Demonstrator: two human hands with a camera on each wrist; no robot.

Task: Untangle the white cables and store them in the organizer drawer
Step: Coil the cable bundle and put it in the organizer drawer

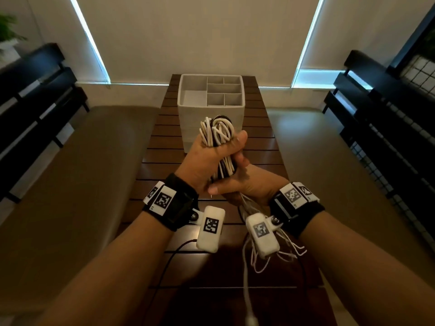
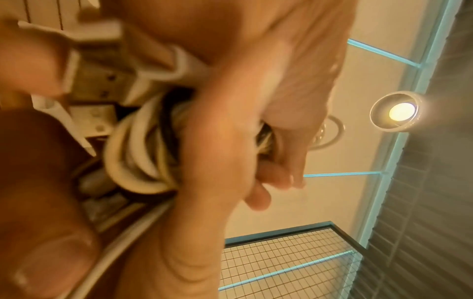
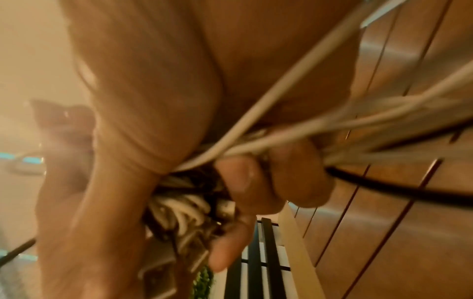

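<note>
Nearest me I see two forearms, each with one black wrist strap and one white camera pod, and thin white cable ends (image 1: 255, 260) dangling below the right wrist over the slatted wooden table (image 1: 266, 147). A single thin black lead (image 1: 164, 267) trails across the table under the left pod. Just beyond, my two hands meet on one bundle of white and dark cables (image 1: 217, 131), held upright above the table. My left hand (image 1: 207, 161) wraps its fingers and thumb tightly around the upper part of the bundle; my right hand (image 1: 237, 184) curls around the lower part, thumb laid across. I cannot count the separate cables in the bundle. The left wrist view adds what the head view lacks: looped white strands (image 2: 133, 153) bulging out beside the palm, blurred. The right wrist view shows several white strands (image 3: 281, 145) and one black cable (image 3: 384, 188) leaving the fist. Further off stands one white organizer (image 1: 188, 128) with six compartments that I can count, none holding cables. Farthest, two dark benches flank the table, one on each side.
</note>
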